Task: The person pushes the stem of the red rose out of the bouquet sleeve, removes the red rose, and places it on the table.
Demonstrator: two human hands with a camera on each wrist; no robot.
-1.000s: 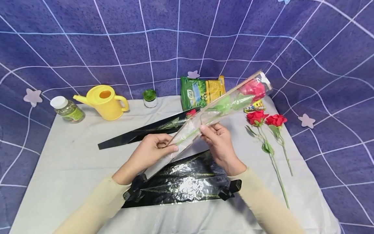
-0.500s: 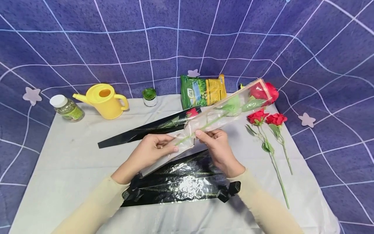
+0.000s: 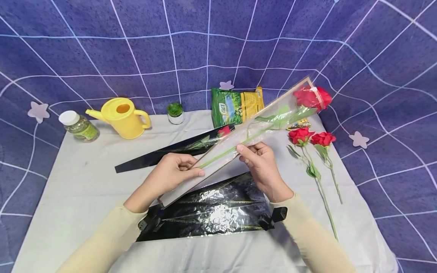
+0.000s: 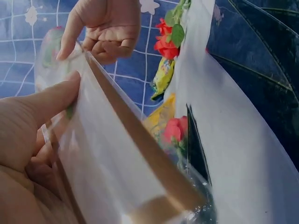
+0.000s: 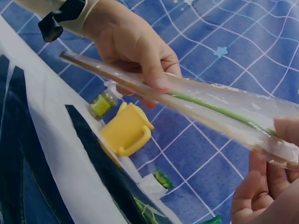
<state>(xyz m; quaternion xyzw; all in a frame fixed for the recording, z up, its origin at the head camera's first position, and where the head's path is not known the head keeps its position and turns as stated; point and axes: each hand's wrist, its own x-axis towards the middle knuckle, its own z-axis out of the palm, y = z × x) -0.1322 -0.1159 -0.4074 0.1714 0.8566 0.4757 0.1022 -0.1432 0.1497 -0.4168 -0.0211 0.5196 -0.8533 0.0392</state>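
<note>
A clear flower sleeve (image 3: 218, 144) with gold edging is held slantwise above the table, its narrow end toward the person. Inside runs the green stem of a red rose (image 3: 312, 98), whose bloom sticks partly out of the wide end at upper right. My left hand (image 3: 174, 172) pinches the sleeve low down, thumb on top, around the stem's lower end. Farther up, my right hand (image 3: 261, 165) pinches sleeve and stem between thumb and fingers. Beneath lie shiny black flower sleeves (image 3: 218, 212). Behind is another black sleeve (image 3: 146, 161) with a small rose (image 3: 224, 131) in it.
Two loose red roses (image 3: 300, 134) lie at the right. Along the back stand a lidded jar (image 3: 80, 129), a yellow watering can (image 3: 123, 119), a small potted plant (image 3: 175, 113) and a green and yellow bag (image 3: 235, 106). A small yellow packet (image 3: 302, 123) lies behind the roses.
The rose's bloom has come partly out of the sleeve's wide end. The sleeve dipped and crumpled, then rose and straightened. My right hand shifted down the stem, then back up.
</note>
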